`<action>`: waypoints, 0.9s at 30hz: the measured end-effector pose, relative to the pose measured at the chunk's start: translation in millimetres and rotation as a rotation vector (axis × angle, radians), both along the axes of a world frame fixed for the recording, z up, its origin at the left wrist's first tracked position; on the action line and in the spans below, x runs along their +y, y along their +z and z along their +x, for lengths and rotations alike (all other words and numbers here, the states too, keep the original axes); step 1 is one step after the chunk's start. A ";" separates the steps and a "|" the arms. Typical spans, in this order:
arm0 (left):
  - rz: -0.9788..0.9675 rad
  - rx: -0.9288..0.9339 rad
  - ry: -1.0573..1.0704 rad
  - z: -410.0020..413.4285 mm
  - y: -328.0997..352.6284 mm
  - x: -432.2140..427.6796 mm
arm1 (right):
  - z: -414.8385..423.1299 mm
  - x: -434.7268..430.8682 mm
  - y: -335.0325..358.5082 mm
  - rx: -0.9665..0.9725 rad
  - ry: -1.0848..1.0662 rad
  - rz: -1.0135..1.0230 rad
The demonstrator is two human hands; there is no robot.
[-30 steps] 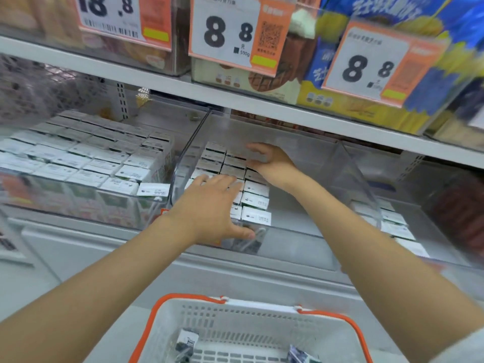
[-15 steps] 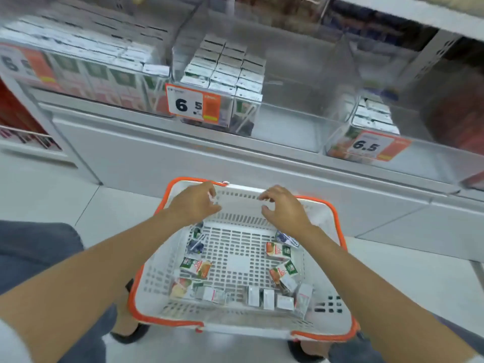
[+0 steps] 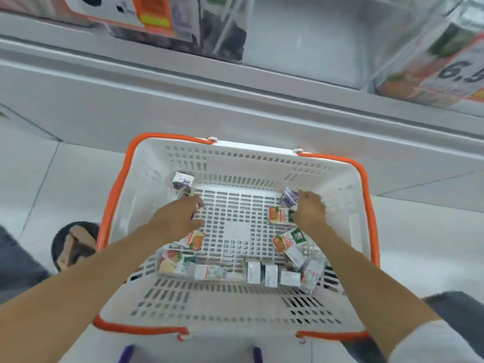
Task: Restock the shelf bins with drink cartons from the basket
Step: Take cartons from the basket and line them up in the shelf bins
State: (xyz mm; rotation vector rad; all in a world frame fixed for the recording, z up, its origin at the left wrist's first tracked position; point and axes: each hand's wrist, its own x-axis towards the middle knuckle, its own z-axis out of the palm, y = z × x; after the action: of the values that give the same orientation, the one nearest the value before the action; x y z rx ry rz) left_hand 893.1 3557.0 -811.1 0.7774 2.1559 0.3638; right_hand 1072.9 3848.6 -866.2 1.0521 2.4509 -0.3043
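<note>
In the basket on the floor, the right hand is curled against a purple carton near the far wall, while the left hand curls just short of the corner carton; whether either grips I cannot tell.

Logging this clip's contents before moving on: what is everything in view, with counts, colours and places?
basket: one, white with orange rim, on the floor.
drink cartons: about twelve, orange-green, purple, white-topped, loose in the basket.
shelf bins: at least two, clear, above the basket.
price tags: two, orange-white, on bin fronts.
shoe: one, black, left of the basket.
left hand: one, in the basket's left side, over cartons; grip unclear.
right hand: one, at a purple carton on the right; grip unclear.
</note>
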 end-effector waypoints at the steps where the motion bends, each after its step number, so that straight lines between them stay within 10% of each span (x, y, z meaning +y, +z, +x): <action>1: 0.000 -0.001 0.005 1.5 -1.1 3.7 | -2.2 -1.3 0.4 0.019 0.029 0.025; 9: 0.235 -0.358 0.377 13.4 38.8 34.9 | -57.9 -72.9 90.0 0.378 0.380 -0.390; 15: 0.391 -0.588 0.576 -33.9 95.3 -21.3 | -98.6 -114.6 133.9 0.709 -0.123 -0.936; 27: 0.545 -0.515 0.841 -86.3 123.0 -98.3 | -171.0 -171.8 29.5 0.416 -0.075 -0.737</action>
State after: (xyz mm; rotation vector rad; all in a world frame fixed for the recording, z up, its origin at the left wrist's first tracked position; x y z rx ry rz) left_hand 806.8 3458.8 -688.1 -0.0292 1.7841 1.4506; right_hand 901.8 3676.9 -836.7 0.7906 2.2937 -1.4403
